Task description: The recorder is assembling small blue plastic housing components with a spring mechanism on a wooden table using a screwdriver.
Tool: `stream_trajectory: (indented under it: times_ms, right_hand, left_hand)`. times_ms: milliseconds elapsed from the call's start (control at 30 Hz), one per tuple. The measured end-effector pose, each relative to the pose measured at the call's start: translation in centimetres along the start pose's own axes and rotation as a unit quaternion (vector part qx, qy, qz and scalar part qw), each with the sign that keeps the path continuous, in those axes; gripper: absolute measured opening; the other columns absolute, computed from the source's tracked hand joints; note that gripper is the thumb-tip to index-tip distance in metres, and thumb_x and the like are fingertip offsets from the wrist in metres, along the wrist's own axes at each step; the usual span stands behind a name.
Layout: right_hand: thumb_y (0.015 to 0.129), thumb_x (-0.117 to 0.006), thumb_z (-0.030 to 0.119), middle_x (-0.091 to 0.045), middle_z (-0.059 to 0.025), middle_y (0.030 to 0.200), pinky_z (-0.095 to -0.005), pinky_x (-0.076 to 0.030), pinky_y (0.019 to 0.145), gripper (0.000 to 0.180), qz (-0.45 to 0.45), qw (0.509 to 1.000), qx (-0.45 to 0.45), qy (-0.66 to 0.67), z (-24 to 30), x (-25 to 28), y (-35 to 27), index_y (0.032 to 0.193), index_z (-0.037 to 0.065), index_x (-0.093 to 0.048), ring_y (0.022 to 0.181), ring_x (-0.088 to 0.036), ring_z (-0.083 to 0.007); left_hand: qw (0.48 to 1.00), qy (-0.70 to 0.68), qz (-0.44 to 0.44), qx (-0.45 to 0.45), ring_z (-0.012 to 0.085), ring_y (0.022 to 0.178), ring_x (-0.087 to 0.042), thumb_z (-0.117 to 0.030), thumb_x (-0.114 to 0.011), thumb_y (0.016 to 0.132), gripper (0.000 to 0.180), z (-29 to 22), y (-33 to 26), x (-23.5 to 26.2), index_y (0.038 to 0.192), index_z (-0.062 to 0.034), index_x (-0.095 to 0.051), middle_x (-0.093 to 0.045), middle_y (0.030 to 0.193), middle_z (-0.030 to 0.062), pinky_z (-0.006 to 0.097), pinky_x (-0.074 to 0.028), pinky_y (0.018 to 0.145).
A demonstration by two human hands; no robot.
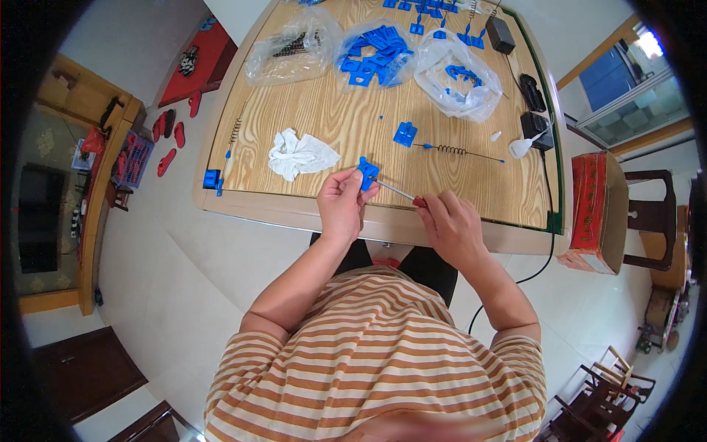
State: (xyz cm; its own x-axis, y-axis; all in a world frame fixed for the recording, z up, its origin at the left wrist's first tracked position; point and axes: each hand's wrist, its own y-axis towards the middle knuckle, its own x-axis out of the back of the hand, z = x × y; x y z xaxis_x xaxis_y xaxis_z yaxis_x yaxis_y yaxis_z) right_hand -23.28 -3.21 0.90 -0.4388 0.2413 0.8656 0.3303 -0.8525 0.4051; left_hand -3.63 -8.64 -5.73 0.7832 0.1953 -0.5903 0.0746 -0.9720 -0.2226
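Note:
Over the table's near edge, my left hand (341,209) pinches a small blue plastic part (367,171) between thumb and fingers. My right hand (454,227) is closed round the red handle of a screwdriver (395,190). Its metal shaft points left, with the tip at the blue part; whether it sits in a screw there is too small to tell. Just beyond my hands lie a blue plate (404,134) and a thin rod with a black spring (451,149). A crumpled white cloth (302,154) rests left of my left hand.
Along the far side of the wooden table (280,110) are a bag of dark springs (293,46), a bag of blue plates (377,55) and a bag of small blue pieces (462,81). A white nozzle bottle (521,147) and black power adapters (536,127) line the right edge. A red carton (598,214) stands beside the table.

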Motion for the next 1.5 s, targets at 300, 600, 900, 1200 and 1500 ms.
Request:
stream_trajectory:
  times_ms: [300,600,900,1200,1500]
  right_hand:
    - [0.080,-0.069,0.013,-0.056,-0.0101,0.085,-0.0394,-0.045,0.062,0.027,-0.011,0.999,-0.007,0.040,-0.5,-0.6,0.3,0.103,0.005,-0.057,0.071,-0.057,-0.0302]
    - [0.082,-0.067,0.012,-0.057,-0.0098,0.086,-0.0403,-0.045,0.060,0.024,0.006,0.999,-0.043,0.010,-0.1,-0.7,0.4,0.102,0.005,-0.058,0.072,-0.057,-0.0301]
    - [0.081,-0.069,0.012,-0.056,-0.0115,0.089,-0.0404,-0.046,0.064,0.030,-0.032,0.999,0.010,0.024,-0.7,-1.0,0.5,0.107,0.004,-0.057,0.074,-0.058,-0.0313]
    - [0.081,-0.069,0.013,-0.056,-0.0112,0.083,-0.0411,-0.045,0.064,0.030,0.016,0.994,-0.069,0.080,-0.8,-1.6,0.3,0.106,0.004,-0.056,0.073,-0.057,-0.0317]
    - [0.082,-0.068,0.016,-0.057,-0.0129,0.087,-0.0413,-0.046,0.060,0.029,0.009,1.000,-0.017,0.022,-1.6,-1.9,0.5,0.105,0.003,-0.056,0.071,-0.057,-0.0330]
  left_hand:
    - [1.000,-0.005,0.002,0.002,0.0235,0.085,-0.067,-0.005,-0.054,0.095,0.013,-0.3,0.1,0.1,0.107,0.0007,-0.052,-0.064,0.097,0.0145,0.036,-0.060,0.076]
    - [0.999,0.012,0.024,-0.018,0.0234,0.085,-0.067,-0.004,-0.053,0.095,0.013,-0.4,0.2,0.2,0.108,0.0003,-0.052,-0.064,0.098,0.0146,0.035,-0.059,0.077]
    - [1.000,0.013,0.012,-0.015,0.0226,0.083,-0.067,-0.002,-0.053,0.094,0.013,-0.5,0.4,0.6,0.107,0.0001,-0.052,-0.064,0.097,0.0143,0.034,-0.059,0.075]
    - [1.000,0.018,0.007,-0.015,0.0227,0.083,-0.067,-0.002,-0.054,0.094,0.012,-0.4,0.6,0.4,0.105,0.0007,-0.052,-0.064,0.095,0.0146,0.034,-0.059,0.076]
    - [1.000,0.028,0.010,-0.008,0.0221,0.084,-0.068,-0.003,-0.054,0.094,0.013,-0.4,0.6,0.3,0.106,0.0008,-0.053,-0.065,0.097,0.0147,0.033,-0.059,0.076]
